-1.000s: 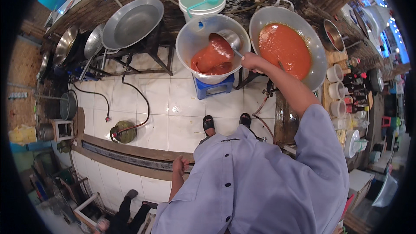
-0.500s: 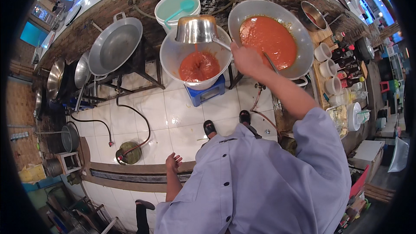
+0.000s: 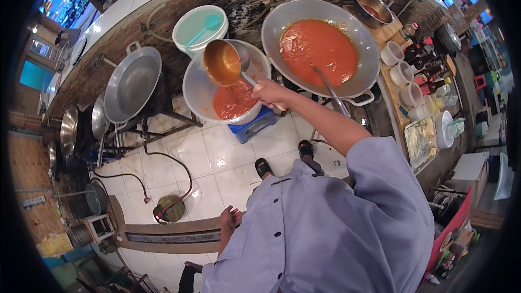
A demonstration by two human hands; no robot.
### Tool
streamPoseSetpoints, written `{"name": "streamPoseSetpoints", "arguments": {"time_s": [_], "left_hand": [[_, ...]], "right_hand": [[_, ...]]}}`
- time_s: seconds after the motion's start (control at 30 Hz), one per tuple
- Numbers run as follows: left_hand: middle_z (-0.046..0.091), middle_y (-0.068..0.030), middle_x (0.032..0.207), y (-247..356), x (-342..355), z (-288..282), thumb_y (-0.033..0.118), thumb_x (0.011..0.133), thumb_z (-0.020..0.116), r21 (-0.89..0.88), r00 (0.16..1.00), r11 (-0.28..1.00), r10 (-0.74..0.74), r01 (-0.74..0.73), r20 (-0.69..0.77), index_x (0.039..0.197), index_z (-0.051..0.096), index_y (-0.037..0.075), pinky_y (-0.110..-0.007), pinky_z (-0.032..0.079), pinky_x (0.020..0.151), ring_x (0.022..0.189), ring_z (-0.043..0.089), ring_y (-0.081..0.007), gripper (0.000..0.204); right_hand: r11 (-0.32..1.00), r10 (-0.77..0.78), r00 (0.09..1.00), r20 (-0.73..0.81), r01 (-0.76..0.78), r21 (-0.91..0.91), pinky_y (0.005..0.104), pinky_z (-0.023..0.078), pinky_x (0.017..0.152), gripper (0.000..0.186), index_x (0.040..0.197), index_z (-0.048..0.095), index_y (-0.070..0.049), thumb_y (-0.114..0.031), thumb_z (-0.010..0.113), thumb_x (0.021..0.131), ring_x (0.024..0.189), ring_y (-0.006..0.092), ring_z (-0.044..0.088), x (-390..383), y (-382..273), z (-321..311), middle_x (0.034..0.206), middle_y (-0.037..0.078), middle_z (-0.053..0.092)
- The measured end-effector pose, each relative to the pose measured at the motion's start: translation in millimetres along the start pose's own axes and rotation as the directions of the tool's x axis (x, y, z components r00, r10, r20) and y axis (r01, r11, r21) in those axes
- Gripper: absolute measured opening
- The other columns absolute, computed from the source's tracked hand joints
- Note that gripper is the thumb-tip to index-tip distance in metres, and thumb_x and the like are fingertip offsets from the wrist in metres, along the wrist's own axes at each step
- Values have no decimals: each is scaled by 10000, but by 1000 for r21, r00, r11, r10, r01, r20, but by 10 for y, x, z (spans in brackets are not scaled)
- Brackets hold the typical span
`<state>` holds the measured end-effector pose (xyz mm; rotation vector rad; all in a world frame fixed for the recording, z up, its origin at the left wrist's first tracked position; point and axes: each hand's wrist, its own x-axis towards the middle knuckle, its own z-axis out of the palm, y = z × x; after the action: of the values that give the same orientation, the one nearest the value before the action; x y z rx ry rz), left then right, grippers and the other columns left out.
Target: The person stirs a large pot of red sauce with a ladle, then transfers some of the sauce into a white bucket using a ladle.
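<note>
My right hand point(image 3: 273, 95) grips the handle of a metal dipper point(image 3: 222, 62), a deep bowl on a long handle. The dipper is tilted over a wide translucent basin point(image 3: 194, 84), its sauce-coated inside facing me. Red-orange sauce point(image 3: 234, 103) lies in the basin, which rests on a blue stand point(image 3: 254, 127). To the right is a large metal wok point(image 3: 271, 27) of the same sauce, with a ladle handle point(image 3: 332, 91) sticking out over its near rim. My left hand point(image 3: 230, 217) hangs low by my side, fingers loosely spread, holding nothing.
Behind the basin stands a pale bucket point(image 3: 180, 33) with a turquoise scoop point(image 3: 211, 21). At left, another wok point(image 3: 133, 84) sits on a burner frame. A hose leads to a green gas cylinder point(image 3: 171, 209) on the floor. White tubs point(image 3: 401, 73) and bottles line the right-hand counter.
The dipper has tipped further, so its inside now shows, and the stream of sauce under it is no longer visible. My view has shifted slightly.
</note>
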<state>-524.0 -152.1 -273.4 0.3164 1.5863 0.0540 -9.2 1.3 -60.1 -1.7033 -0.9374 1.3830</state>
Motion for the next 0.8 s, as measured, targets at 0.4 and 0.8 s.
{"name": "streamPoseSetpoints", "arguments": {"time_s": [0.4, 0.8], "left_hand": [[595, -156, 1102, 1184, -1122, 2470, 305, 931, 512, 262, 867, 879, 267, -398, 420, 1247, 465, 19, -334, 497, 755, 909, 618, -245, 429], [507, -38, 812, 1381, -2074, 5492, 290, 919, 561, -13, 736, 998, 49, -54, 675, 1051, 495, 97, -280, 443, 593, 679, 538, -139, 243]], "right_hand": [[957, 118, 993, 23, -119, 265, 234, 293, 368, 240, 863, 504, -97, -333, 504, 908, 425, 50, 350, -682, -221, -2091, 586, -47, 391], [520, -152, 815, -559, -415, -747, 499, 497, 761, 326, 1155, 446, 11, -225, 422, 931, 926, 396, 624, -309, 1434, -4565, 982, 248, 633]]}}
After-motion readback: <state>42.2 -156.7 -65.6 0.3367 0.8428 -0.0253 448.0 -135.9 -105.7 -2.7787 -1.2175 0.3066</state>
